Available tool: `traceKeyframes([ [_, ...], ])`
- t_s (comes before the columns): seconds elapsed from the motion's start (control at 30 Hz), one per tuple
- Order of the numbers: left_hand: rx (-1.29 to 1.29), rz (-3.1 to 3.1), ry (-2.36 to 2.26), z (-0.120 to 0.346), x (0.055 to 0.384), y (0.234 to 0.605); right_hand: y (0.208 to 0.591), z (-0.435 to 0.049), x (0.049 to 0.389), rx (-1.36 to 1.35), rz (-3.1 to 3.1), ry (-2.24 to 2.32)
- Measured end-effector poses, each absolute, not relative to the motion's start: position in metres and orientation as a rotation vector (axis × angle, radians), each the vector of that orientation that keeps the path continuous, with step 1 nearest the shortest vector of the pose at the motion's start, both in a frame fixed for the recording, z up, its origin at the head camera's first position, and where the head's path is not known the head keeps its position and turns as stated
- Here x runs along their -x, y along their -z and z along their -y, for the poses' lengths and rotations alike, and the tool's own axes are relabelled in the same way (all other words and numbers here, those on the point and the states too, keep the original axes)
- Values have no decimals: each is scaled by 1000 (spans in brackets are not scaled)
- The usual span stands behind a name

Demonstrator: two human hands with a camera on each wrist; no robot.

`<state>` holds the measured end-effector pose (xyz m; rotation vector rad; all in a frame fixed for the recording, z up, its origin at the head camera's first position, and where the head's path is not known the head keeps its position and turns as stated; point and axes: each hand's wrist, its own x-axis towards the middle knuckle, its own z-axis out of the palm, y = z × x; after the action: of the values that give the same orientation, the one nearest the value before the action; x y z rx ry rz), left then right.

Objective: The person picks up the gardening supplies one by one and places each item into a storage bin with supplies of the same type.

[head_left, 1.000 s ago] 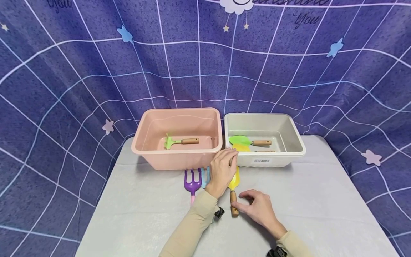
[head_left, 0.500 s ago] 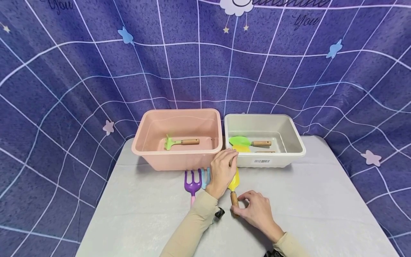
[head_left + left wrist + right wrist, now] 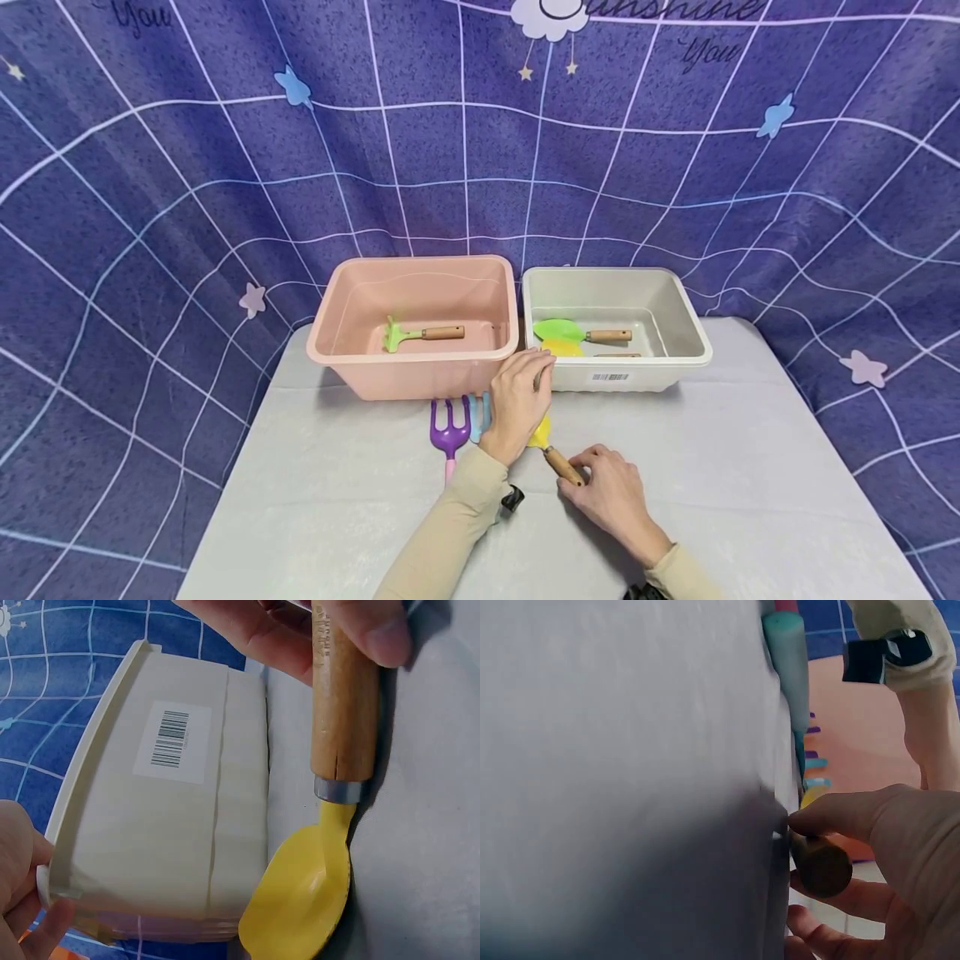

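Observation:
My right hand pinches the wooden handle of a yellow hand trowel between thumb and fingers. The trowel lies slanted on the table, its blade pointing at the bins and partly hidden behind my left wrist in the head view. Its yellow scoop shows fully in the left wrist view, beside the bin wall. My left hand grips the near left corner of the white bin's rim, thumb and fingers on either side. Seen from the right wrist, the handle end points toward the camera.
Left of the white bin stands a pink bin holding a green rake. Inside the white bin lie a green trowel and a yellow tool. A purple fork and light blue fork lie left of my left hand.
My right hand has closed on the trowel's handle and swung its end to the right, so the trowel now slants. My left hand stays at the white bin's corner.

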<state>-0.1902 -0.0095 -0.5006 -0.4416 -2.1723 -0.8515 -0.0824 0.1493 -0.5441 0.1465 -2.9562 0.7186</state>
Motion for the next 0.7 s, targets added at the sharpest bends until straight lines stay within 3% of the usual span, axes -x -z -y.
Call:
traceKeyframes([
  [0.7, 448, 2152, 851, 10, 192, 502, 548, -206, 111, -210, 2955, -1291],
])
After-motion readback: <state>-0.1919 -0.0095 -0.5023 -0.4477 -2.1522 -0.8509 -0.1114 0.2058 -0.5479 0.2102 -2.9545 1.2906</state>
